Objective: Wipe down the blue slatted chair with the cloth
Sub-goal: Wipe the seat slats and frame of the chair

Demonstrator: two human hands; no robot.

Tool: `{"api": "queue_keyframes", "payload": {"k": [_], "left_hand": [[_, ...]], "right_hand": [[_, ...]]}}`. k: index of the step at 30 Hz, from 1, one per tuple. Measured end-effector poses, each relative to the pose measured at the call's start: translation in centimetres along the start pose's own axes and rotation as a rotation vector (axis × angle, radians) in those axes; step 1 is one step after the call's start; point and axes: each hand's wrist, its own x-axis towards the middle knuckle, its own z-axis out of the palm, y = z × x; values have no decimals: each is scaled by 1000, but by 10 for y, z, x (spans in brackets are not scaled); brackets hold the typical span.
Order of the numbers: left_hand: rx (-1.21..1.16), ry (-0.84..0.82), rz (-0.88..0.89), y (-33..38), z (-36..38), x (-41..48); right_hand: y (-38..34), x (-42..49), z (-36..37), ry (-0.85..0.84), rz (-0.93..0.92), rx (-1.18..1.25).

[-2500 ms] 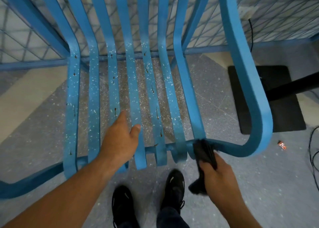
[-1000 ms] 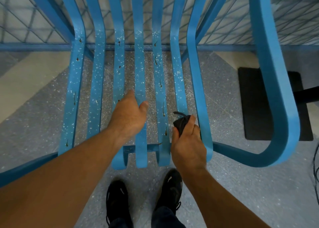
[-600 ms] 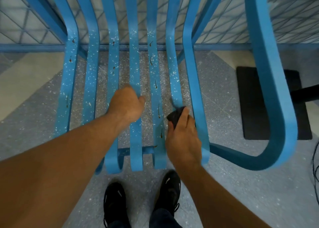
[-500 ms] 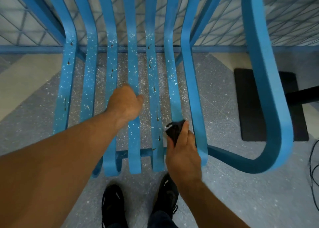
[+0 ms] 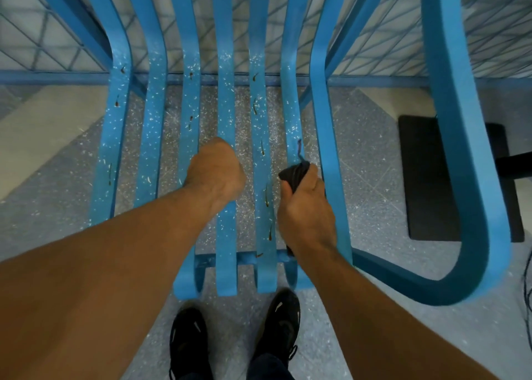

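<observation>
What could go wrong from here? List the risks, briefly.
1. The cloth is bunched small in the right hand, so it likely covers one slat at a time; white flecks across the chair may get missed.
2. Loosened flecks can drop through the gaps onto the shoes below.
3. The brown streaks might smear rather than lift.

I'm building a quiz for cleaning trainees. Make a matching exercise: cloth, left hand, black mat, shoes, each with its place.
1. cloth
2. left hand
3. black mat
4. shoes

A. floor, right of the chair
B. on the middle slat
C. gripped by the right hand
D. floor, at the chair's front edge

Pairs: 1-C, 2-B, 3-A, 4-D
</observation>
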Motion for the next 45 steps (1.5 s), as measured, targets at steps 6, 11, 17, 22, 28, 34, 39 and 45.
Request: {"api": "queue_keyframes", "payload": {"k": [6,11,17,22,28,34,39,45], "left_hand": [[-40,12,-20,3,3,0],[-39,14,13,-1,4,0],[-52,18,3,0,3,2],[-40,20,17,0,5,1],[-21,23,14,-1,4,1],[-25,38,12,-3,8,4],[-16,10,-10,2,4,3],[-8,4,-26,3,1,2]], "right_hand": [[17,-37,2,-57,124,-7],[-10,24,-1,-63,217,123],[-25,53,-1,34,89,91],[3,9,2,-25,-91,56],[-30,60,-4,-55,157,157],[-56,122,-4,55,136,224],[-31,79,-3,16,-117,63],[-26,49,-13,-79,57,80]]}}
